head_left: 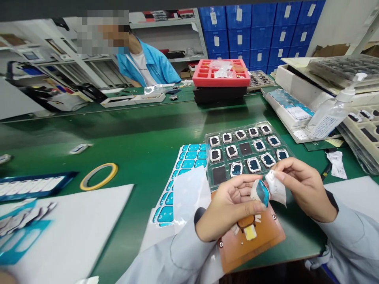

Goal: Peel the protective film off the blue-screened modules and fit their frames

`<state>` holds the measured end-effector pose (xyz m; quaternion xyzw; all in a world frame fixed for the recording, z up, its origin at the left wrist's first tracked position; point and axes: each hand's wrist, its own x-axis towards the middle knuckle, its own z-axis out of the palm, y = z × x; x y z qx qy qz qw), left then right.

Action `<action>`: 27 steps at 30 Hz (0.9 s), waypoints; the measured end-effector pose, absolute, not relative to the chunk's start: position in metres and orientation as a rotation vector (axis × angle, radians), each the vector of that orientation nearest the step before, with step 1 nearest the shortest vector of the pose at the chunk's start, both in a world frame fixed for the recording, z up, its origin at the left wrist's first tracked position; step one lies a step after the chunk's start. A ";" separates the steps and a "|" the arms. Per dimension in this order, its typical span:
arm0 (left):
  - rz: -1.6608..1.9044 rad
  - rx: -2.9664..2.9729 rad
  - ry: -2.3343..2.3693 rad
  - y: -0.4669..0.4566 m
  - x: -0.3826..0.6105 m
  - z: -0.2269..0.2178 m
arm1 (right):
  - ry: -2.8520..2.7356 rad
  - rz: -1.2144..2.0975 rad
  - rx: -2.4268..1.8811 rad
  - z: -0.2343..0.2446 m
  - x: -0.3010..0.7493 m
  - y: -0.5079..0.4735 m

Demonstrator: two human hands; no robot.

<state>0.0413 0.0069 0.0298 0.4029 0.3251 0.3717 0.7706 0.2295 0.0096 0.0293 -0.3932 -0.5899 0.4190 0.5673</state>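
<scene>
Between the thumb and fingers of my left hand [237, 203] is a small watch-shaped case [261, 193] with a blue film on its face. My right hand [302, 185] pinches a crumpled white wipe [276, 188] right beside the case. Below both hands lies an orange fixture board [254, 244] with a brown-rimmed recess and a yellow patch. Just behind the hands, a clear tray [211, 167] carries rows of similar white-rimmed cases. Sheets of blue adhesive film pieces [166, 213] lie left of the tray, partly under a white translucent sheet [189, 193].
A roll of yellow tape [99, 176] and a white board [97, 221] are at left. A clear pump bottle [331, 114] stands at right near stacked trays [334, 75]. Farther back are a red foam tray [220, 81], blue bins [260, 37] and a person in a blue jacket [160, 65].
</scene>
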 end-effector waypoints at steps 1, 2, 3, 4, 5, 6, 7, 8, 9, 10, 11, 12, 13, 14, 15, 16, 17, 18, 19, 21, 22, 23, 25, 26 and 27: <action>0.816 0.871 0.701 0.007 0.041 0.030 | -1.357 1.027 -0.942 0.029 0.230 0.011; 0.826 0.867 0.696 0.007 0.041 0.030 | -1.335 1.066 -0.955 0.028 0.231 0.012; 0.837 0.863 0.691 0.007 0.041 0.029 | -1.320 1.104 -0.966 0.028 0.232 0.014; 0.848 0.858 0.684 0.007 0.041 0.029 | -1.311 1.140 -0.976 0.028 0.233 0.015; 0.857 0.852 0.676 0.006 0.041 0.029 | -1.308 1.172 -0.988 0.028 0.234 0.015; 0.866 0.845 0.667 0.006 0.041 0.029 | -1.311 1.199 -1.002 0.028 0.236 0.016; 0.871 0.838 0.657 0.006 0.041 0.029 | -1.320 1.220 -1.016 0.029 0.237 0.016; 0.870 0.834 0.646 0.006 0.041 0.029 | -1.330 1.236 -1.030 0.029 0.237 0.017; 0.869 0.832 0.636 0.006 0.041 0.030 | -1.340 1.248 -1.037 0.030 0.238 0.017; 0.873 0.832 0.628 0.006 0.040 0.030 | -1.348 1.255 -1.037 0.031 0.238 0.017; 0.884 0.836 0.622 0.006 0.040 0.030 | -1.355 1.262 -1.034 0.031 0.238 0.017; 0.899 0.842 0.615 0.006 0.040 0.031 | -1.361 1.266 -1.026 0.032 0.238 0.017; 0.913 0.852 0.607 0.006 0.040 0.031 | -1.366 1.269 -1.017 0.032 0.238 0.018; 0.919 0.861 0.597 0.006 0.040 0.031 | -1.369 1.270 -1.010 0.032 0.238 0.018; 0.914 0.870 0.585 0.006 0.040 0.031 | -1.373 1.270 -1.004 0.032 0.238 0.018; 0.898 0.877 0.573 0.006 0.039 0.030 | -1.377 1.270 -1.000 0.032 0.238 0.018; 0.881 0.881 0.562 0.006 0.039 0.030 | -1.384 1.266 -0.993 0.032 0.238 0.018; 0.867 0.881 0.556 0.006 0.039 0.030 | -1.395 1.254 -0.982 0.033 0.238 0.018; 0.860 0.879 0.551 0.007 0.038 0.030 | -1.412 1.231 -0.971 0.033 0.238 0.018; 0.859 0.876 0.547 0.007 0.038 0.031 | -1.464 1.137 -0.938 0.034 0.238 0.017; 0.861 0.875 0.548 0.007 0.038 0.031 | -1.496 1.074 -0.922 0.034 0.238 0.016; 0.862 0.876 0.550 0.007 0.038 0.031 | -1.530 1.006 -0.903 0.035 0.238 0.016; 0.865 0.875 0.554 0.007 0.039 0.031 | -1.600 0.892 -0.862 0.036 0.238 0.015; 0.866 0.871 0.557 0.007 0.039 0.030 | -1.632 0.854 -0.841 0.036 0.238 0.015; 0.867 0.865 0.559 0.007 0.039 0.030 | -1.661 0.829 -0.823 0.036 0.238 0.015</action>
